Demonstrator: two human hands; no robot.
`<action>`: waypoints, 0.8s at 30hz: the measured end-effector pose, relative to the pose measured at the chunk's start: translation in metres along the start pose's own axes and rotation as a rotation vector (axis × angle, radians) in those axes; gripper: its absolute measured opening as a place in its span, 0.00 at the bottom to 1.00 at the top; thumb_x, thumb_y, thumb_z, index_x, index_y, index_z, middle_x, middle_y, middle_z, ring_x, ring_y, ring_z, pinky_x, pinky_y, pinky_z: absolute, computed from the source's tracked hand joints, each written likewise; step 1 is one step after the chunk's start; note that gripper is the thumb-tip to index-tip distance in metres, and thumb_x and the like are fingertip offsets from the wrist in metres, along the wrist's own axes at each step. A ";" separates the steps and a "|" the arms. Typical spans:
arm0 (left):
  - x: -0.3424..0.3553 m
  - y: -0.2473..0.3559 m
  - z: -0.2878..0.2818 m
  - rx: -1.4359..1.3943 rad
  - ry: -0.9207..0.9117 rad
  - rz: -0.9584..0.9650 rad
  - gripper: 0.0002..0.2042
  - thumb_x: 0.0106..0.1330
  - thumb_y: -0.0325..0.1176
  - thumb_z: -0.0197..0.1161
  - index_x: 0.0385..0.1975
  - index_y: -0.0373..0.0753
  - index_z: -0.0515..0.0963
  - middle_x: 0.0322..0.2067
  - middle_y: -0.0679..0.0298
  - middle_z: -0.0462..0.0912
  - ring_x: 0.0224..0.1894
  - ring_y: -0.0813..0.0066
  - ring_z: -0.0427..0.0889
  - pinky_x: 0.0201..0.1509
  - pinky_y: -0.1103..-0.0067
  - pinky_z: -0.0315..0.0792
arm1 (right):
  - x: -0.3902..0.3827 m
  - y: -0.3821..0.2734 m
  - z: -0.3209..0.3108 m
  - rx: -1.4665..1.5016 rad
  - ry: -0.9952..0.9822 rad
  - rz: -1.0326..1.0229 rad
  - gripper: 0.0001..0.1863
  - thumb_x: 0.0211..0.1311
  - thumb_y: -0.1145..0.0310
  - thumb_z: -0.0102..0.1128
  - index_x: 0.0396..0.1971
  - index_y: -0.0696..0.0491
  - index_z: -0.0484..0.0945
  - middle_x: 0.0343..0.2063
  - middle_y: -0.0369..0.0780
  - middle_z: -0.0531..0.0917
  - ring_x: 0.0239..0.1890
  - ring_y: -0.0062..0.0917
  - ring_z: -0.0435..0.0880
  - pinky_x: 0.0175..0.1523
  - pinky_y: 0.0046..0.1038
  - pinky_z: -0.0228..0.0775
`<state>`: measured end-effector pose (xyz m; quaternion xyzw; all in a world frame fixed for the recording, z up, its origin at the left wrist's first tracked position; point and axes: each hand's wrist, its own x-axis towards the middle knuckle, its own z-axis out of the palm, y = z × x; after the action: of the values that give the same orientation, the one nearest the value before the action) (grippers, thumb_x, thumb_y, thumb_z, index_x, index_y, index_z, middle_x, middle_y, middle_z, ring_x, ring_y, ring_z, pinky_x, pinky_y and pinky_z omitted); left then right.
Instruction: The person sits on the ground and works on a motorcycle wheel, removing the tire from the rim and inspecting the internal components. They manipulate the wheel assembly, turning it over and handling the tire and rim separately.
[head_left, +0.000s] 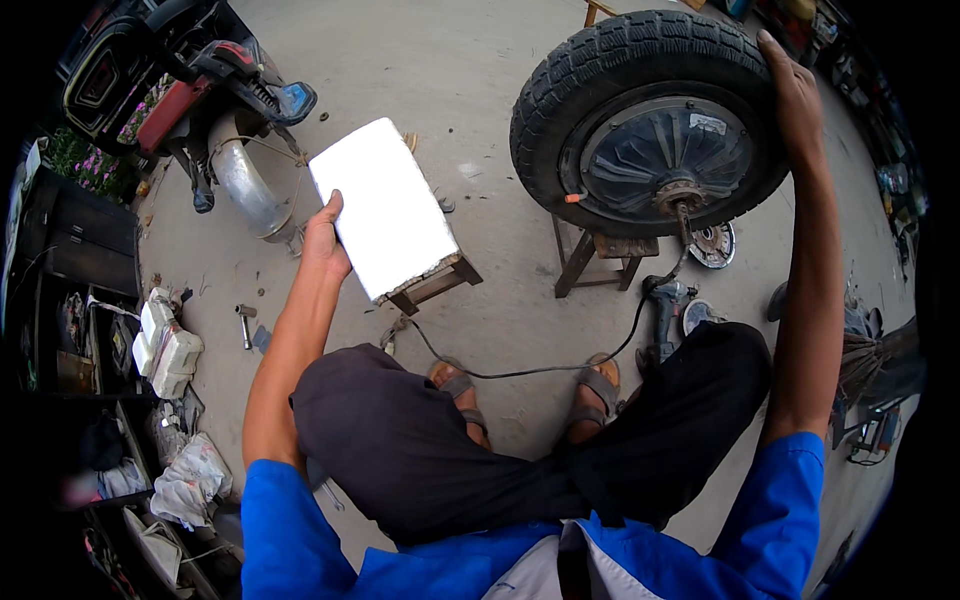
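Observation:
My left hand [325, 235] grips the near left edge of a white foam slab [385, 205], with the thumb over its top face; a wooden stool [430, 288] stands under the slab. My right hand [798, 100] is closed on the upper right of a black tyre on a hub-motor wheel [570, 85]. The wheel leans tilted over a second wooden stool [590, 265], with its ribbed hub and axle facing me. A black cable [470, 372] runs from the axle down across the floor by my sandalled feet.
A cordless power tool [665, 320] and metal discs [712, 250] lie right of my knees. A scooter [170, 120] stands at upper left. A socket tool [245, 325] lies on the concrete floor [420, 50]. Cluttered shelves [80, 250] line the left, and more parts crowd the right edge.

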<state>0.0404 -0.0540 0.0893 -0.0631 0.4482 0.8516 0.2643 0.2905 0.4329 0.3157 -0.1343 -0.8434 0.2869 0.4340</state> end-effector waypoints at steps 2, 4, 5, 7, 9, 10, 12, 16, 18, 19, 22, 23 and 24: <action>0.014 -0.006 -0.001 0.037 -0.022 -0.041 0.26 0.73 0.41 0.55 0.62 0.28 0.65 0.58 0.46 0.75 0.60 0.53 0.75 0.65 0.61 0.69 | -0.002 -0.005 0.005 0.006 0.031 -0.046 0.29 0.70 0.46 0.52 0.45 0.60 0.85 0.37 0.40 0.87 0.41 0.20 0.81 0.52 0.21 0.68; 0.030 -0.014 0.010 0.067 -0.033 -0.070 0.26 0.73 0.42 0.55 0.62 0.28 0.65 0.58 0.46 0.74 0.60 0.52 0.75 0.65 0.61 0.68 | -0.002 -0.006 0.000 -0.017 0.016 -0.039 0.29 0.70 0.46 0.52 0.45 0.60 0.85 0.37 0.40 0.87 0.40 0.20 0.81 0.51 0.21 0.68; 0.036 -0.017 0.014 0.081 -0.024 -0.080 0.26 0.73 0.42 0.55 0.62 0.28 0.64 0.58 0.45 0.74 0.60 0.52 0.75 0.65 0.61 0.68 | -0.001 -0.007 -0.002 -0.028 0.009 -0.035 0.30 0.70 0.45 0.52 0.45 0.60 0.84 0.36 0.40 0.87 0.40 0.20 0.81 0.51 0.21 0.69; 0.045 -0.024 0.015 0.111 0.016 -0.093 0.27 0.73 0.43 0.54 0.63 0.28 0.64 0.59 0.46 0.73 0.60 0.51 0.74 0.65 0.61 0.68 | -0.003 -0.008 -0.001 -0.044 0.012 -0.027 0.30 0.70 0.45 0.52 0.44 0.61 0.84 0.35 0.40 0.87 0.39 0.19 0.81 0.51 0.21 0.69; 0.051 -0.028 0.013 0.134 0.066 -0.100 0.27 0.73 0.44 0.53 0.64 0.29 0.63 0.61 0.46 0.72 0.61 0.50 0.74 0.65 0.59 0.68 | -0.004 -0.003 0.003 -0.014 0.032 -0.048 0.31 0.70 0.43 0.49 0.42 0.60 0.85 0.34 0.43 0.88 0.39 0.26 0.84 0.50 0.26 0.70; 0.052 -0.030 0.010 0.122 0.071 -0.102 0.27 0.73 0.44 0.53 0.64 0.30 0.63 0.61 0.47 0.72 0.61 0.50 0.74 0.65 0.59 0.68 | -0.007 -0.020 0.011 -0.027 0.052 -0.032 0.28 0.70 0.48 0.48 0.37 0.61 0.83 0.30 0.42 0.85 0.36 0.25 0.81 0.47 0.27 0.70; 0.049 -0.027 -0.004 0.098 0.092 -0.099 0.27 0.73 0.43 0.53 0.64 0.30 0.63 0.61 0.47 0.72 0.61 0.49 0.74 0.66 0.58 0.67 | -0.014 -0.064 0.035 -0.042 0.085 -0.001 0.25 0.72 0.56 0.46 0.29 0.65 0.80 0.21 0.40 0.81 0.30 0.21 0.76 0.39 0.29 0.69; 0.071 -0.028 -0.009 0.100 0.060 -0.129 0.27 0.73 0.44 0.54 0.64 0.31 0.63 0.61 0.47 0.72 0.61 0.49 0.74 0.66 0.58 0.67 | 0.020 0.065 0.004 0.122 0.014 -0.042 0.25 0.71 0.57 0.47 0.27 0.65 0.79 0.21 0.37 0.80 0.29 0.20 0.75 0.38 0.29 0.68; 0.072 -0.027 -0.013 0.120 0.103 -0.134 0.27 0.73 0.43 0.53 0.64 0.30 0.64 0.61 0.47 0.72 0.61 0.48 0.73 0.66 0.57 0.67 | -0.010 -0.056 0.027 -0.011 0.088 0.094 0.26 0.71 0.57 0.48 0.26 0.66 0.79 0.21 0.38 0.81 0.29 0.20 0.76 0.38 0.30 0.69; 0.076 -0.028 -0.011 0.135 0.115 -0.147 0.27 0.73 0.43 0.53 0.64 0.30 0.64 0.60 0.46 0.73 0.61 0.48 0.73 0.66 0.57 0.66 | -0.012 -0.062 0.024 -0.013 0.102 0.089 0.26 0.71 0.56 0.48 0.26 0.66 0.80 0.21 0.38 0.81 0.29 0.20 0.76 0.37 0.30 0.69; 0.091 -0.033 -0.016 0.155 0.101 -0.183 0.27 0.73 0.43 0.53 0.64 0.29 0.64 0.60 0.46 0.73 0.61 0.48 0.74 0.66 0.57 0.66 | -0.009 -0.057 0.015 0.013 0.075 0.071 0.26 0.71 0.56 0.48 0.26 0.66 0.80 0.21 0.39 0.82 0.29 0.22 0.77 0.38 0.31 0.69; 0.097 -0.034 -0.019 0.148 0.080 -0.194 0.27 0.73 0.43 0.53 0.64 0.29 0.64 0.60 0.46 0.73 0.61 0.48 0.74 0.66 0.57 0.66 | -0.005 -0.053 0.011 0.025 0.056 0.066 0.26 0.71 0.55 0.49 0.26 0.66 0.81 0.21 0.39 0.82 0.29 0.22 0.77 0.38 0.31 0.70; 0.099 -0.035 -0.028 0.144 0.070 -0.205 0.27 0.73 0.43 0.53 0.64 0.29 0.64 0.61 0.46 0.73 0.60 0.48 0.74 0.66 0.57 0.66 | -0.004 -0.050 0.011 -0.010 0.047 0.072 0.26 0.71 0.55 0.49 0.27 0.65 0.81 0.21 0.40 0.83 0.29 0.23 0.78 0.38 0.31 0.70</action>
<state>-0.0304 -0.0212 0.0134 -0.1192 0.5085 0.7830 0.3378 0.2851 0.3871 0.3380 -0.1734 -0.8290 0.2949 0.4424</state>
